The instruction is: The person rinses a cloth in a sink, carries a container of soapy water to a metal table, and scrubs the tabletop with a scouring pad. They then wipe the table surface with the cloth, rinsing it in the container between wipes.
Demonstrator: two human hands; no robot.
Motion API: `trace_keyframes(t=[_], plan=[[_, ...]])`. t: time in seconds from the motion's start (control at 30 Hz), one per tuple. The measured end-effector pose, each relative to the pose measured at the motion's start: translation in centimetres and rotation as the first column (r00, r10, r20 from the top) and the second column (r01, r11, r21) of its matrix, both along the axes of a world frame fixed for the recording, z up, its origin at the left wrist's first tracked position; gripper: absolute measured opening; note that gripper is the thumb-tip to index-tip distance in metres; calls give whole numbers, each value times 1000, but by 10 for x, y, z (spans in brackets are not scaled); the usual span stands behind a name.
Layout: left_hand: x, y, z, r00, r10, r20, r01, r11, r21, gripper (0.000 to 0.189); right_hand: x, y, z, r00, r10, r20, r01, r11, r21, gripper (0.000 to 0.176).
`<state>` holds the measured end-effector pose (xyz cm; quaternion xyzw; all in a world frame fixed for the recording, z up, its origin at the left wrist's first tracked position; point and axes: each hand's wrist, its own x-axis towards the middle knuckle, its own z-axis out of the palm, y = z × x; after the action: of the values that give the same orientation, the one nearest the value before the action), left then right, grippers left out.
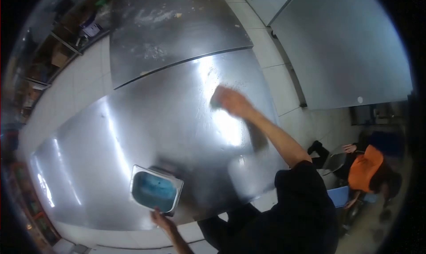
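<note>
My right hand (236, 103) presses down on the steel tabletop (177, 112), its fingers closed over a small greenish scrubbing pad (215, 99) that is mostly covered and blurred. Wet streaks and droplets mark the metal around it. Near the table's front edge stands a rectangular metal pan (179, 188) with bluish liquid (156, 189) inside. At the pan's near rim is my left hand (165, 222), its fingers gripping the edge.
A second steel table (177, 28), with whitish smears and crumbs, adjoins the far side. Shelves with boxes (60, 54) line the left. A large grey panel (341, 50) stands at the upper right. A person in an orange garment (366, 167) is at the lower right, beside a blue container (338, 196).
</note>
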<state>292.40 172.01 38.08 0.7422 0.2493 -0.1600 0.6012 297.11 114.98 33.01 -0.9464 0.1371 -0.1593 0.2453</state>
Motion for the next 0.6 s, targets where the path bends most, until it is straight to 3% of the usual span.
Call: trace_keyframes(t=[0.03, 0.07, 0.1, 0.13, 0.17, 0.2, 0.27, 0.4, 0.47, 0.5, 0.53, 0.6], plan=[[37, 5, -17, 964, -68, 256, 70, 998, 3, 48, 27, -37, 4, 982, -177, -59, 181, 980, 85, 40], [57, 38, -40, 965, 7, 260, 22, 994, -106, 55, 43, -64, 9, 925, -357, -133, 376, 913, 161, 39], [75, 91, -84, 914, 26, 405, -17, 1000, -26, 61, 42, -54, -7, 937, -341, -79, 347, 935, 73, 38], [107, 95, -53, 878, -235, 417, 88, 936, 342, 67, 41, -43, -22, 945, -325, -25, 324, 946, -21, 38], [131, 101, -42, 849, -326, 415, 85, 861, 502, 71, 39, -36, -31, 967, -236, 96, 252, 942, -221, 37], [63, 104, 6, 815, -486, 317, 64, 618, 783, 72, -47, -63, 20, 972, -215, 89, 231, 944, -238, 37], [82, 122, -14, 839, -542, -39, 119, 113, 986, 71, -73, -68, 28, 948, -275, 162, 303, 935, -185, 35], [92, 136, -26, 854, -514, 86, 24, 204, 979, 70, -45, -53, 42, 898, -434, 78, 440, 889, -122, 33], [109, 138, -35, 850, -526, 27, 98, 209, 973, 69, -70, -15, 21, 887, -423, 183, 458, 851, -257, 29], [110, 144, -37, 840, -542, 26, 99, 200, 975, 68, -68, -34, 35, 828, -530, 183, 556, 818, -149, 31], [111, 150, -44, 824, -566, 19, 99, 177, 979, 70, -65, -64, 28, 694, -707, 134, 720, 680, -140, 34], [111, 148, -41, 824, -564, 48, 86, 209, 974, 69, -22, -60, 34, 747, -658, 94, 664, 735, -135, 39]])
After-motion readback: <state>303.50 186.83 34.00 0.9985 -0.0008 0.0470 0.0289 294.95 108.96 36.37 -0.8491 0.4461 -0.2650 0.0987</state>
